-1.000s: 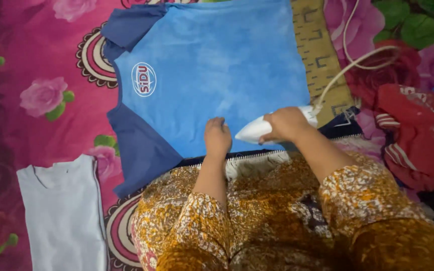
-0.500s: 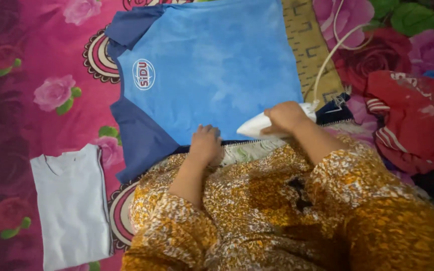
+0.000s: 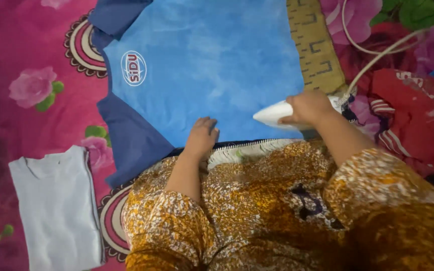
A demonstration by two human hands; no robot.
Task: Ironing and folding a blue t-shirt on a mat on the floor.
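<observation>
We kneel on a pink floral bedspread (image 3: 36,60). A blue cotton T-shirt (image 3: 202,75) lies flat on it. On its lower hem our right hand (image 3: 310,106) grips a white iron (image 3: 277,113); left hand (image 3: 201,138) presses flat, fingers loosely spread, beside it.

This looks like a home, a bedroom or living-room floor given over to ironing; a pink floral bedsheet (image 3: 36,115) is spread as the working surface; a blue shirt (image 3: 212,75) lies flat on it under a white iron (image 3: 277,113); a folded white shirt (image 3: 56,206) and crumpled red clothes (image 3: 418,120) wait alongside.
</observation>
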